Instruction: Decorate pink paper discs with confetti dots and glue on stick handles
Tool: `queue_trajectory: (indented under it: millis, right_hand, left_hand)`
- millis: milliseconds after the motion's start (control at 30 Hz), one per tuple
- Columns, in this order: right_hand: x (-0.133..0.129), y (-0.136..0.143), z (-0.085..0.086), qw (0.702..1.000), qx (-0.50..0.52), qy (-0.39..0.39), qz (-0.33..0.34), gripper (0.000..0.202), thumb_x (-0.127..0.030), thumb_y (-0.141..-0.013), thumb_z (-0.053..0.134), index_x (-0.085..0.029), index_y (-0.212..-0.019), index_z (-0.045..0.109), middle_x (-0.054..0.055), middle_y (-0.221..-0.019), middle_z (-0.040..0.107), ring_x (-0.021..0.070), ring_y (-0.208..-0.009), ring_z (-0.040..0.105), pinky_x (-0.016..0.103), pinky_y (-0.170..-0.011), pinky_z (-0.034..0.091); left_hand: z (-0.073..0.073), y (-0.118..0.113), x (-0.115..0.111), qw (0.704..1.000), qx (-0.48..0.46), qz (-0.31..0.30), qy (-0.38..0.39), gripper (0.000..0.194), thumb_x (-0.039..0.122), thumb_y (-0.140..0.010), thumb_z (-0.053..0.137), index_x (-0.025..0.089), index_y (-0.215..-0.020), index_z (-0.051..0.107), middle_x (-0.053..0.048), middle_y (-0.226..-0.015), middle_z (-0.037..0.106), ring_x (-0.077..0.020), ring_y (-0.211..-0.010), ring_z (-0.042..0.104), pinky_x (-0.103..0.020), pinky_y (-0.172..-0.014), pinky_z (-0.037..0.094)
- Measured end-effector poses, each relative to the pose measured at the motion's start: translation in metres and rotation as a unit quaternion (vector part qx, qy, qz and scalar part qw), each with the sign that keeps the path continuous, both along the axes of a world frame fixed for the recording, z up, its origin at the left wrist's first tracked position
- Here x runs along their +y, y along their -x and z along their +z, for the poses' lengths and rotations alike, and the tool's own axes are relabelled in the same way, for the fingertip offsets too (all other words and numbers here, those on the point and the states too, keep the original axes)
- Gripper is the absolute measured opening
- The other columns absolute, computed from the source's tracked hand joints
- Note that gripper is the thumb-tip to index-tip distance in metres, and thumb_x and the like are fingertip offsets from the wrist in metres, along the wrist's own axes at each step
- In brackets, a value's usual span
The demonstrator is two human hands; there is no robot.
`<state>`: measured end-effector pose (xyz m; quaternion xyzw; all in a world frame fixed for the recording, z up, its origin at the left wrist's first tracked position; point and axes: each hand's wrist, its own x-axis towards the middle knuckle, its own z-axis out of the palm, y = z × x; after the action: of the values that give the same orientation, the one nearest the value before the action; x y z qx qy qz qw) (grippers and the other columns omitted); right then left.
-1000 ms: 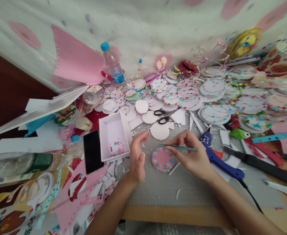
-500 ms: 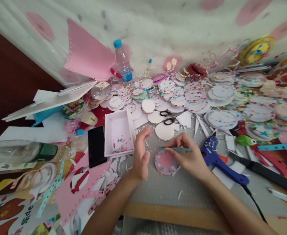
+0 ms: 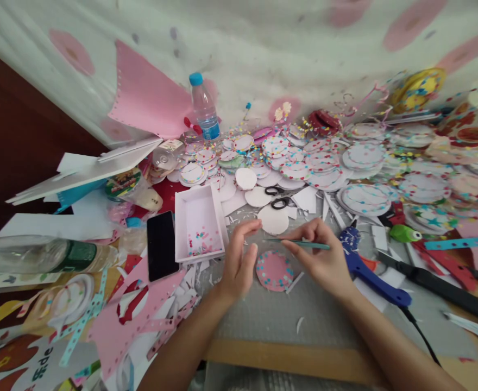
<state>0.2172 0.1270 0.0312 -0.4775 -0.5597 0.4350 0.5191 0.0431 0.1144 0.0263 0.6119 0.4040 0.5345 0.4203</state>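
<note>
A pair of thin teal tweezers is pinched in my right hand, tips pointing left above the mat. Just below the tips lies a pink paper disc with small blue and white pieces around its edge. My left hand hovers to the left of the disc, fingers curved and thumb apart, with nothing visible in it. Beyond the hands rests a plain white disc. To the left stands a white box with pink, red and blue confetti bits inside.
Black-handled scissors lie behind the white disc. On the right is a blue glue gun with a black cord. A black phone sits left of the box. Several decorated discs are piled at the back, near a water bottle.
My right hand with the tweezers has shifted slightly right, uncovering more of the pink disc. The thumb and fingers of my left hand have moved a little to the right.
</note>
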Motion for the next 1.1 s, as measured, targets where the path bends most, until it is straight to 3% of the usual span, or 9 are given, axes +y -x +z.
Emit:
queue_trajectory:
  millis: [167,333,500,700,1100]
  right_hand:
    - [0.0000,-0.0099,0.0062,0.997,0.062,-0.003,-0.039,0.041,-0.024,-0.074,0.075,-0.026,-0.074,0.034,0.002,-0.075,0.071,0.0203,-0.069,0.065,0.030,-0.060,0.045]
    - [-0.0033,-0.0068,0.0068,0.996,0.086,-0.016,-0.016,0.041,-0.022,-0.074,0.075,-0.026,-0.074,0.035,-0.001,-0.072,0.069,0.0186,-0.066,0.065,0.028,-0.057,0.045]
    - [-0.0043,-0.0042,0.0053,0.995,0.103,-0.011,-0.001,0.040,-0.019,-0.075,0.074,-0.025,-0.074,0.035,-0.001,-0.073,0.069,0.0170,-0.067,0.065,0.027,-0.059,0.046]
    - [-0.0033,-0.0080,0.0052,0.989,0.150,-0.007,0.013,0.039,-0.017,-0.074,0.074,-0.025,-0.075,0.036,-0.001,-0.075,0.069,0.0166,-0.070,0.065,0.027,-0.061,0.047]
    - [-0.0025,-0.0076,0.0097,0.992,0.124,-0.020,0.025,0.039,-0.017,-0.076,0.073,-0.025,-0.074,0.035,-0.001,-0.074,0.070,0.0169,-0.069,0.066,0.028,-0.060,0.048]
  left_hand:
    - [0.0045,0.0004,0.0018,0.998,0.062,0.013,0.001,0.023,0.025,-0.093,0.046,0.018,-0.111,0.057,-0.010,-0.109,0.060,-0.0206,-0.103,0.057,-0.036,-0.092,0.046]
    - [0.0044,-0.0010,0.0020,0.990,0.141,0.004,-0.010,0.010,0.018,-0.089,0.051,0.017,-0.095,0.059,-0.005,-0.089,0.064,-0.0158,-0.084,0.060,-0.028,-0.079,0.047]
    - [0.0013,-0.0011,0.0010,0.991,0.135,0.019,0.000,0.006,0.018,-0.088,0.054,0.017,-0.089,0.060,-0.003,-0.081,0.063,-0.0142,-0.077,0.060,-0.025,-0.073,0.047]
    - [0.0015,0.0004,0.0010,0.993,0.118,0.012,0.010,0.009,0.019,-0.089,0.052,0.017,-0.086,0.060,-0.003,-0.080,0.064,-0.0145,-0.076,0.061,-0.026,-0.073,0.048]
    - [0.0025,0.0010,0.0010,0.993,0.117,0.010,0.026,0.011,0.021,-0.089,0.052,0.017,-0.086,0.062,-0.004,-0.078,0.065,-0.0149,-0.074,0.061,-0.027,-0.072,0.048]
